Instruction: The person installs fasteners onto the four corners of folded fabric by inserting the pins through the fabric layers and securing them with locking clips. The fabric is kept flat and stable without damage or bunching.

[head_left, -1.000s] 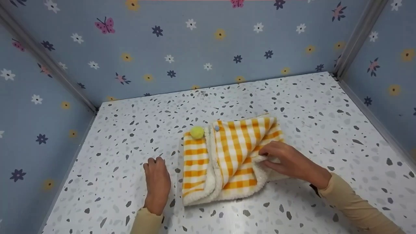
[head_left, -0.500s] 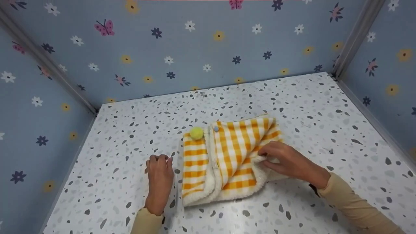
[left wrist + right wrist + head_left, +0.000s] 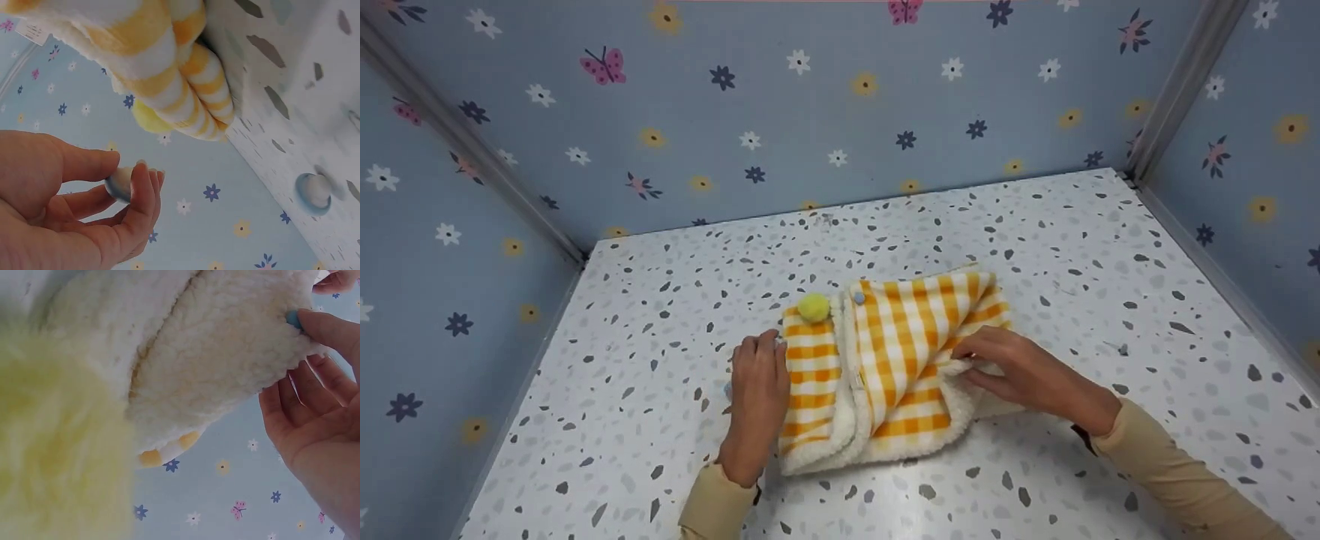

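Observation:
A yellow-and-white checked garment (image 3: 915, 322) with a white fleece lining lies folded on the table. My right hand (image 3: 1012, 367) pinches its fleece edge (image 3: 242, 354); in the right wrist view the thumb presses beside a small blue button (image 3: 293, 319) on that edge. My left hand (image 3: 761, 397) is at the garment's left side, fingertips near the checked fabric. Seen from the left wrist, its thumb and fingers pinch a small round blue-and-white piece (image 3: 119, 184). A similar blue-and-white piece (image 3: 314, 194) lies on the speckled table, partly behind the left hand in the head view.
A fluffy yellow pompom (image 3: 814, 307) sits at the garment's upper left, and a blue button (image 3: 859, 298) shows on the upper flap. Blue flower-patterned walls (image 3: 840, 97) enclose the speckled white table (image 3: 675, 285) at the back and both sides.
The left hand has moved right, up to the garment's left edge, and a small blue piece now shows on the table left of it. The right hand and garment have hardly moved.

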A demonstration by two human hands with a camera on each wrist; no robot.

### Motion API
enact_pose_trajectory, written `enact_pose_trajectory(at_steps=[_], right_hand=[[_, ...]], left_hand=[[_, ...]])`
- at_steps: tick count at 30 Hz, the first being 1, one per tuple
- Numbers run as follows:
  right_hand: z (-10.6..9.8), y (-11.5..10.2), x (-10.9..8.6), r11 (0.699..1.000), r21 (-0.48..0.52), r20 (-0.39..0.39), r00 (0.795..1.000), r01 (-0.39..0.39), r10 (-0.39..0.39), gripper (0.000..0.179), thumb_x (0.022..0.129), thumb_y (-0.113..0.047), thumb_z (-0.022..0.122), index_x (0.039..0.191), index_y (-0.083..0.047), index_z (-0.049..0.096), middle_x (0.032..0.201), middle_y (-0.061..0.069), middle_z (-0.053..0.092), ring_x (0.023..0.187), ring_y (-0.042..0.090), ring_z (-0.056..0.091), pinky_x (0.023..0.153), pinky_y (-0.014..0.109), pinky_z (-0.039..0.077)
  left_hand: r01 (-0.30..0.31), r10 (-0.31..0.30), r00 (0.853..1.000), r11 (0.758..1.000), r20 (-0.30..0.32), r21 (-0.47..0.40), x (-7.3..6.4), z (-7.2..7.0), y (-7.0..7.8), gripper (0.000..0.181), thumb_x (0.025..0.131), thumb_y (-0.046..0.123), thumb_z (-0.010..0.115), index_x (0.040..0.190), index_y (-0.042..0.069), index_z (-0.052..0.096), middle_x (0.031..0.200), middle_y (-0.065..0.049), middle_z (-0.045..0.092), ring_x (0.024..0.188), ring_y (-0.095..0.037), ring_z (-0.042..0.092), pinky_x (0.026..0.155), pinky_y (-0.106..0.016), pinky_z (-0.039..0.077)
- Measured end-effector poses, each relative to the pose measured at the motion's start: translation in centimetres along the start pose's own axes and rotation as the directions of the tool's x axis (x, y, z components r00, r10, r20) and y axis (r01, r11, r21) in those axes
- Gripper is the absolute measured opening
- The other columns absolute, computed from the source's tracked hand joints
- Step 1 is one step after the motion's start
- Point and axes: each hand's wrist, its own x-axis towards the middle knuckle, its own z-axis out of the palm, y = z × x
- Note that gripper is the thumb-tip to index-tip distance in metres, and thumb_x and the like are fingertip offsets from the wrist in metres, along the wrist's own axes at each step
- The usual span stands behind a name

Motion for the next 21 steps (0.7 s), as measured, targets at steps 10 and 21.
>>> enact_pose_trajectory(at_steps=[10, 21], right_hand=[[0.3, 0.2, 0.0, 1.000, 0.004, -0.005, 1.000, 0.000, 0.000, 0.029, 0.083, 0.005, 0.082, 0.106, -0.009, 0.071, 0.100, -0.001, 0.070, 0.087, 0.014, 0.065, 0.073, 0.030, 0.057], [0.2, 0.2, -0.1, 0.999, 0.015, -0.025, 0.998, 0.050, -0.049, 0.038, 0.082, 0.007, 0.082, 0.114, -0.009, 0.072, 0.106, 0.001, 0.072, 0.090, 0.016, 0.064, 0.075, 0.031, 0.054]], left_hand=[[-0.066, 0.067, 0.997, 0.997, 0.038, -0.041, 1.0, 1.3, 3.5, 0.013, 0.102, 0.004, 0.062, 0.107, -0.007, 0.068, 0.090, -0.020, 0.065, 0.076, -0.036, 0.057, 0.068, -0.046, 0.049], [-0.136, 0.141, 0.990, 0.979, 0.022, -0.152, 1.0, 2.6, 5.9, 0.011, 0.100, -0.002, 0.061, 0.106, -0.009, 0.068, 0.092, -0.019, 0.059, 0.080, -0.032, 0.058, 0.070, -0.042, 0.051]])
